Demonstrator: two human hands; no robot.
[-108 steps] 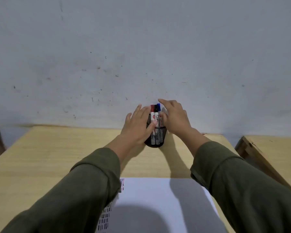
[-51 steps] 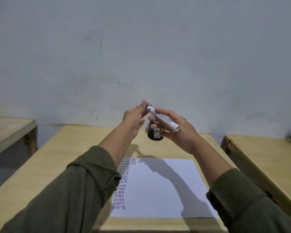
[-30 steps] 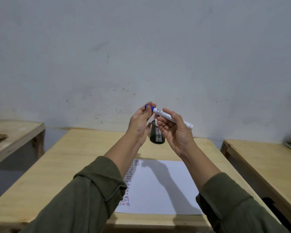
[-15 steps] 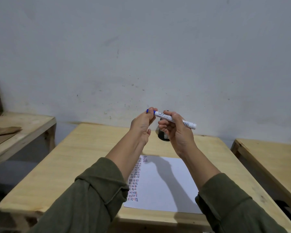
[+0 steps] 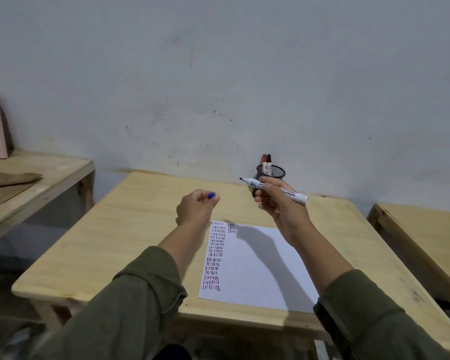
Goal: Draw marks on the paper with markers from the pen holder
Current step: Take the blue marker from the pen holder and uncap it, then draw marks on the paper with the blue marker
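Holding the marker (image 5: 274,189) up in my right hand (image 5: 279,206), I have it well above the paper (image 5: 260,271) — the fingers are closed round the middle of the barrel, which lies nearly level, its bare dark tip pointing left and its butt end out to the right. The paper is the landmark here: it lies flat on the table (image 5: 130,229) below and a little nearer me than the marker, so I judge the coming move to be a tilt of the tip downward and a drop toward the sheet. The rows of short marks (image 5: 215,255) run down the paper's left edge, with a second short column begun just right of them at the far end; that spot is closer to my right hand than to the left.

My left hand (image 5: 196,209) hovers beyond the paper's far left corner, curled shut on the blue cap (image 5: 211,195) — only its end peeps out. The pen holder (image 5: 270,174) stands past the paper's far edge, partly hidden behind my right fingers, two other markers in it. I cannot make out the printing on the barrel.
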